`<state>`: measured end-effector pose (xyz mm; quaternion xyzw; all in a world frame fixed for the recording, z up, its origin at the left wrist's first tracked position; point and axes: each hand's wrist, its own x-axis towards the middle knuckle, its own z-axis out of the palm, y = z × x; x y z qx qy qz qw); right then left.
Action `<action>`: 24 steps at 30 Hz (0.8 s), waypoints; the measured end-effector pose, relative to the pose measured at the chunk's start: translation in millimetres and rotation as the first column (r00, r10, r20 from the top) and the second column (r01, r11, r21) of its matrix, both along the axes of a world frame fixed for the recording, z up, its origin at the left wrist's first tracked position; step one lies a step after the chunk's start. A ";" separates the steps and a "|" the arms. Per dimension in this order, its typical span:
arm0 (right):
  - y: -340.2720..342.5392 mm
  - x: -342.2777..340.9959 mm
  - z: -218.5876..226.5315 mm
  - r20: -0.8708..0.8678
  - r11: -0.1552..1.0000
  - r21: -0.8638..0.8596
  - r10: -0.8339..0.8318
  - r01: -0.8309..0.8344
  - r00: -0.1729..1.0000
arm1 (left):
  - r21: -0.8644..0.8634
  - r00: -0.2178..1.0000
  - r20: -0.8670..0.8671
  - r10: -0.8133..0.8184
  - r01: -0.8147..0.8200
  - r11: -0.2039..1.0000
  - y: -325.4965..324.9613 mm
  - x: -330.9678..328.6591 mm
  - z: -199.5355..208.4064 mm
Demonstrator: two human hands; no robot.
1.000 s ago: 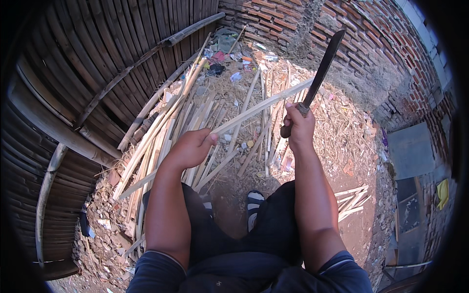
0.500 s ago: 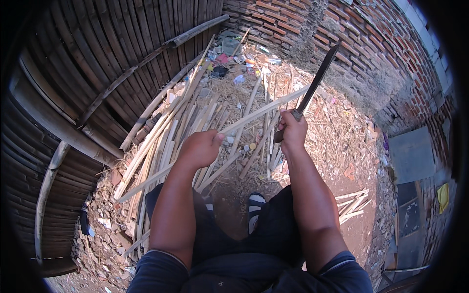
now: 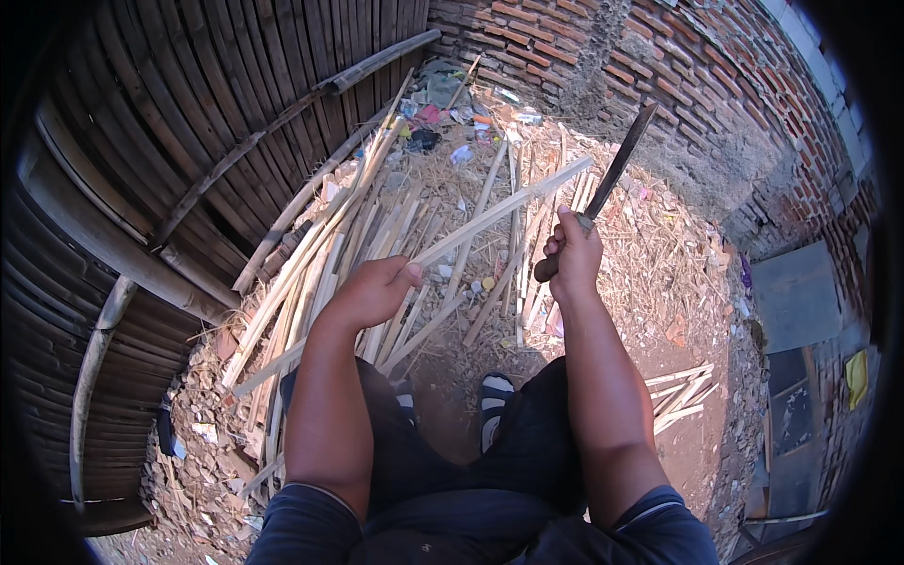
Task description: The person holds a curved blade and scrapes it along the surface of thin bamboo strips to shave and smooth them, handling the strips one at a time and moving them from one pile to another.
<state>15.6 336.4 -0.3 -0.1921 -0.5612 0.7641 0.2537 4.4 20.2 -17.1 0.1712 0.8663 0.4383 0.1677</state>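
Note:
My left hand [image 3: 377, 290] is closed round a long pale bamboo strip [image 3: 504, 209]. The strip slants from beside my left forearm up to the far right. In my right hand [image 3: 576, 254] is a machete [image 3: 621, 165], gripped by its dark handle, with the blade tilted up and away to the right. The strip's far end lies just left of the blade, and I cannot tell whether the two touch. Beneath my left hand many similar bamboo strips [image 3: 325, 259] lie in a loose pile on the ground.
A dark slatted wall [image 3: 217, 104] with bamboo rails stands at the left. Across the back and right runs a brick wall [image 3: 734, 85]. A small stack of short strips [image 3: 680, 395] lies right of my knees. Shavings, rubble and coloured litter [image 3: 433, 113] cover the ground.
The machete has dropped slightly, and its blade has come away from the strip's far end. My left hand has shifted a little left and down with the strip, which has turned slightly.

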 end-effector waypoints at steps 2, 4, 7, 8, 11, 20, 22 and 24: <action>6.5 0.1 0.7 -0.007 1.000 0.029 -0.009 0.009 1.000 | 0.025 1.000 -0.010 0.019 -0.019 0.999 -4.1 -1.3 0.4; 8.9 3.5 4.6 -0.026 0.999 0.043 -0.005 0.006 1.000 | 0.048 0.999 -0.014 0.040 -0.039 0.998 -8.3 -3.1 -2.0; 15.6 8.5 7.7 -0.036 0.996 0.085 0.009 -0.006 0.999 | 0.102 0.997 -0.037 0.067 -0.063 0.993 -9.9 -5.0 -6.5; 18.0 9.9 8.0 -0.034 0.994 0.107 0.012 -0.008 0.999 | 0.093 0.997 -0.024 0.074 -0.072 0.993 -10.3 -4.5 -7.3; 23.6 11.7 8.0 -0.055 0.991 0.128 0.055 -0.048 0.997 | 0.086 0.997 0.013 0.075 -0.076 0.993 -11.3 -8.3 -7.4; 14.5 18.8 12.1 -0.048 0.903 0.330 0.306 -0.274 0.951 | 0.136 0.974 0.194 0.114 -0.142 0.981 -10.3 -12.2 -9.1; 11.7 19.4 14.8 -0.039 0.892 0.364 0.302 -0.268 0.952 | 0.157 0.960 0.257 0.113 -0.157 0.975 -8.3 -9.0 -3.2; 10.6 20.3 16.1 -0.012 0.872 0.409 0.300 -0.269 0.954 | 0.184 0.972 0.217 0.093 -0.134 0.974 -10.1 -11.4 -11.4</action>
